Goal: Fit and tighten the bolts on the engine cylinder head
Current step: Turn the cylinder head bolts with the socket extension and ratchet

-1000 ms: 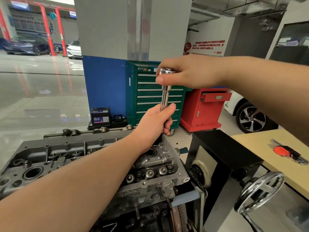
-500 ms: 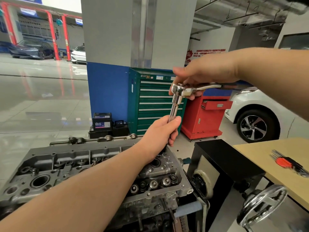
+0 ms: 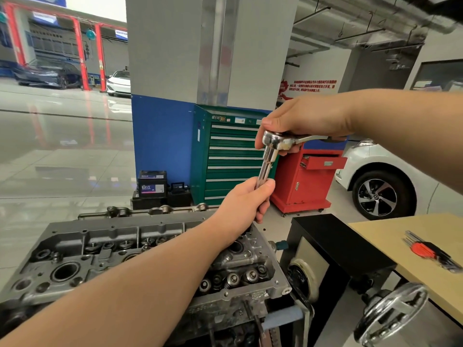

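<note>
Gripping the ratchet wrench (image 3: pixel 278 142) at its head, the right hand (image 3: pixel 304 121) has fingers curled over the top and the handle running right under the palm; same hold as half a second ago, though a full second back the handle wasn't visible at all and only the head showed under the fingers, so the handle now points right. Left hand (image 3: pixel 246 199) wraps the extension bar (image 3: pixel 265 169) low down, thumb up along it, fingers closed round it (unchanged across all three frames). Bar leans slightly left at the bottom and drops behind the left hand toward the right end of the cylinder head (image 3: pixel 105 256); its lower tip and the bolt are hidden by the hand, can't tell if it's seated. Head sits near centre-left on the stand, valve springs (image 3: pixel 233 279) exposed on the near right side. Far behind: green tool cabinet (image 3: pixel 225 159), red cabinet (image 3: pixel 308 181). Right: wooden table (image 3: pixel 400 236) with hex key set (image 3: pixel 428 251), handwheel (image 3: pixel 393 314) near right.
</note>
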Action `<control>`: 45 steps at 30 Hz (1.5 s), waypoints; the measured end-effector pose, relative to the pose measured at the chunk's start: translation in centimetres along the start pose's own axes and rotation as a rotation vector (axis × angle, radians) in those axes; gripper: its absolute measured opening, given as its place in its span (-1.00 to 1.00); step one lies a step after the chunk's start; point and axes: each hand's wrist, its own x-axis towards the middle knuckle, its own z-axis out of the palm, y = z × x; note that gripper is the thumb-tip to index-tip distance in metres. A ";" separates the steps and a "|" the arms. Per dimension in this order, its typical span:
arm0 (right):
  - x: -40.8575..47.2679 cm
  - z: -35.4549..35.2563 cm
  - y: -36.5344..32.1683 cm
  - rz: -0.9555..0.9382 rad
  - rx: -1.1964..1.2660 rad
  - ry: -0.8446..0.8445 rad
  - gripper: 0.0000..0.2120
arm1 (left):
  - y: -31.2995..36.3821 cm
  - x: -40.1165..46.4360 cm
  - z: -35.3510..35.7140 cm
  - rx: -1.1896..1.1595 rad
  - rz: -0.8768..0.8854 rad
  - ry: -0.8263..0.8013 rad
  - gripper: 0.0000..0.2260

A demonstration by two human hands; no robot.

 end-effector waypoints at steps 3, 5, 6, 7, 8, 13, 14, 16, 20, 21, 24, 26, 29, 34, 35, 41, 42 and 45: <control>0.0 0.9 0.4 -0.015 -0.037 0.086 -0.61 | -0.2 0.0 0.0 0.001 0.005 0.005 -0.71; -0.1 1.8 0.7 -0.036 -0.055 0.169 -0.63 | -0.3 0.0 0.0 0.000 0.007 0.008 -0.71; -0.1 2.1 0.7 -0.052 -0.072 0.209 -0.63 | -0.3 0.0 0.0 0.000 0.008 0.011 -0.70; -0.1 2.3 0.8 -0.069 -0.095 0.241 -0.64 | -0.4 0.0 0.0 0.001 0.008 0.015 -0.70; 0.0 2.5 0.8 -0.081 -0.115 0.261 -0.64 | -0.4 0.0 -0.1 -0.003 0.006 0.019 -0.70; 0.8 2.1 0.3 -0.084 0.018 0.296 -0.66 | -0.5 0.1 0.0 -0.035 -0.012 0.051 -0.71; 0.9 1.6 0.1 -0.088 0.078 0.368 -0.67 | -0.5 0.1 0.0 -0.038 -0.014 0.061 -0.70; 0.9 0.0 0.0 -0.107 0.236 0.524 -0.66 | -0.6 0.1 0.0 -0.040 -0.016 0.076 -0.70; -0.1 -0.5 2.9 0.000 0.141 0.603 -0.58 | -0.6 0.1 -0.1 -0.032 -0.008 0.065 -0.71; -0.4 0.3 4.4 0.094 0.073 0.578 -0.59 | -0.6 0.1 -0.1 -0.023 -0.007 0.065 -0.71; -1.7 3.5 10.1 0.285 -0.042 0.451 -0.58 | -0.5 0.1 -0.1 -0.021 -0.003 0.076 -0.71; -2.9 5.4 13.5 0.353 0.030 0.450 -0.58 | -0.5 0.1 0.0 -0.013 0.000 0.087 -0.71; -4.3 7.8 17.7 0.415 0.130 0.474 -0.64 | -0.5 0.2 0.0 -0.002 0.009 0.095 -0.71; -4.6 11.1 22.1 0.489 0.134 0.368 -0.80 | -0.3 0.2 0.2 -0.018 0.009 0.094 -0.73; -4.5 11.6 22.5 0.488 0.087 0.352 -0.82 | -0.3 0.2 0.2 -0.023 0.010 0.091 -0.73; -3.7 14.7 23.5 0.541 -0.265 0.450 -0.68 | -0.2 0.1 0.2 -0.014 0.018 0.088 -0.71; -3.7 15.2 23.6 0.550 -0.274 0.465 -0.65 | -0.3 0.2 0.2 -0.017 0.019 0.092 -0.71; -3.6 16.5 24.1 0.560 -0.310 0.491 -0.59 | -0.4 0.2 0.2 -0.016 0.017 0.104 -0.70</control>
